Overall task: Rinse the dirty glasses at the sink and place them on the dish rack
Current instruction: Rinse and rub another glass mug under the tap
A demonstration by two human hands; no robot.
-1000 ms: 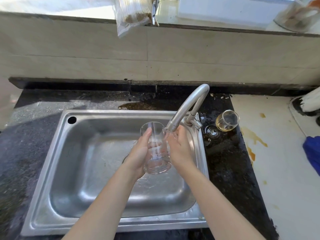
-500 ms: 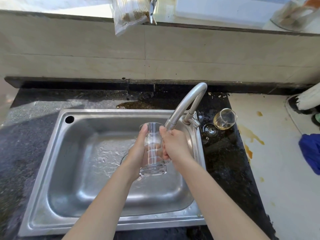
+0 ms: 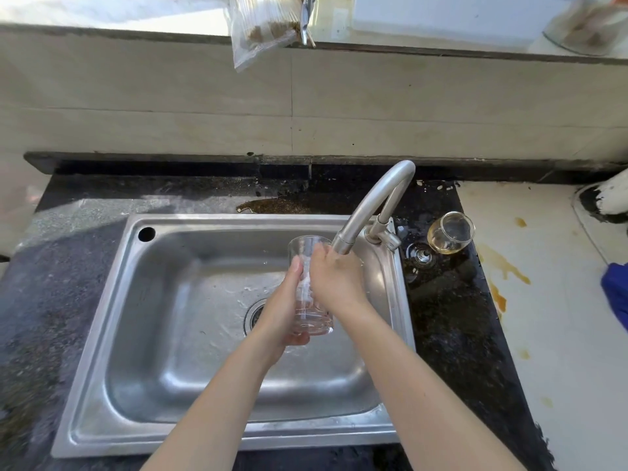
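Head view, glass [image 3: 312,314] under faucet [image 3: 370,205], over sink [image 3: 163,334]

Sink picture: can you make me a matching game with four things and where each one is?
Things:
1. tall glass
2. small glass
3. plastic bag
4. blue thing

Places:
A. hanging over the ledge above the wall tiles
B. at the picture's right edge
C. held by the left hand and right hand over the sink
D. on the dark counter, right of the tap

Pairs: 1-C, 2-D, 3-A, 4-B
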